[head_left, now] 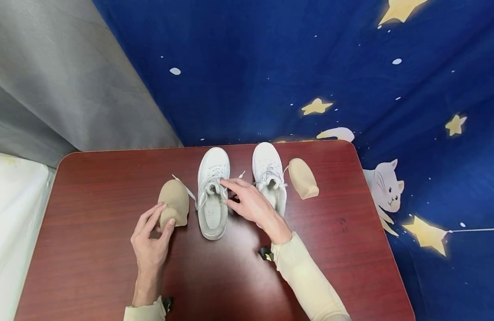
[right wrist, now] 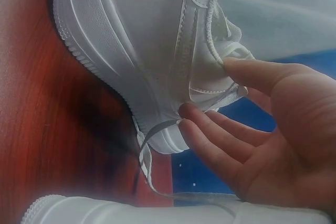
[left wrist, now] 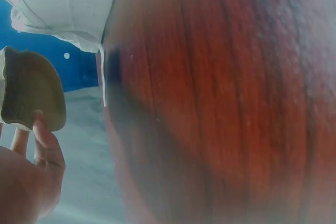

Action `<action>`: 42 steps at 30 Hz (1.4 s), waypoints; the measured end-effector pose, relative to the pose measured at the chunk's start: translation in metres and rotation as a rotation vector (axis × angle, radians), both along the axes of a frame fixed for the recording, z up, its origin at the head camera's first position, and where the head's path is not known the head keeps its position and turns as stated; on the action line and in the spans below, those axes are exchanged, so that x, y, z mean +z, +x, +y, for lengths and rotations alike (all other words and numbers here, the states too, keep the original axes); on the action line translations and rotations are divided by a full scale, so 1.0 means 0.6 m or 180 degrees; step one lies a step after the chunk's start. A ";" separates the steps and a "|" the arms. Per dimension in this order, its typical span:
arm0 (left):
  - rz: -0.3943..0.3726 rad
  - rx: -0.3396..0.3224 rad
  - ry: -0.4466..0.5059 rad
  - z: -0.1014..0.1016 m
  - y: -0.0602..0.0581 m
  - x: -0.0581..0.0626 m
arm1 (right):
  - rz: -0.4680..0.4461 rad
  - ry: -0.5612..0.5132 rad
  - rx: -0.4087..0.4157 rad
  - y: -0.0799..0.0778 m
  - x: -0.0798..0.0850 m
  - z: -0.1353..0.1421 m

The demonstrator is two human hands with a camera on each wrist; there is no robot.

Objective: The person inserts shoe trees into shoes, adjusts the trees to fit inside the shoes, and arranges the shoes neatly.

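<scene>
My left hand (head_left: pixel 152 243) grips a beige moulded shoe insert (head_left: pixel 173 203) by its narrow end, left of the shoes. In the left wrist view the insert (left wrist: pixel 34 90) shows its hollow side, with fingertips at its lower edge. A white lace-up sneaker (head_left: pixel 213 223) stands upright beside it, toe pointing away, its opening bare. At that sneaker's right side is my right hand (head_left: pixel 252 200), its fingers extended. In the right wrist view the thumb is at the collar of the sneaker (right wrist: pixel 142 35), and the other fingertips are at its side near a loose lace (right wrist: pixel 147 163).
A second white sneaker (head_left: pixel 267 156) stands to the right, partly behind my right hand. Beyond it a second beige insert (head_left: pixel 303 178) lies on the red-brown wooden table (head_left: pixel 106 209). Blue star-patterned (head_left: pixel 247 80) and grey curtains (head_left: pixel 90 89) hang behind the table's far edge.
</scene>
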State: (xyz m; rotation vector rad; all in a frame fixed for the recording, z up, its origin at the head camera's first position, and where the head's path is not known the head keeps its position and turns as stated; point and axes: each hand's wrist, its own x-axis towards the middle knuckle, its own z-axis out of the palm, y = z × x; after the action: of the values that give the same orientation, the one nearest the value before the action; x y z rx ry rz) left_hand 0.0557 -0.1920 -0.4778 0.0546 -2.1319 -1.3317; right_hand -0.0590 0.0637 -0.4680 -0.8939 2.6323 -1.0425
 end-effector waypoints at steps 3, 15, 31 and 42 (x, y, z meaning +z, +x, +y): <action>0.0027 0.0024 0.0039 0.002 0.001 0.002 | 0.0012 -0.0015 0.0004 0.001 0.000 -0.001; 0.0053 0.0019 0.0094 0.009 0.007 0.014 | -0.0007 0.0007 -0.0024 0.000 -0.002 -0.001; 0.0085 0.0054 0.0120 0.026 0.018 0.039 | -0.0028 0.0008 -0.0047 0.002 -0.004 -0.001; 0.0191 -0.0109 0.0074 0.037 0.026 0.056 | -0.0073 0.0000 -0.0050 -0.002 -0.003 -0.002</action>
State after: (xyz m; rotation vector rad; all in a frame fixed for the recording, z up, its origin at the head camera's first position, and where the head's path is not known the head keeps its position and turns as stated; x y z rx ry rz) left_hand 0.0715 -0.1698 -0.4441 -0.0124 -2.0760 -1.3613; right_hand -0.0602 0.0625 -0.4701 -0.8575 2.6245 -1.0499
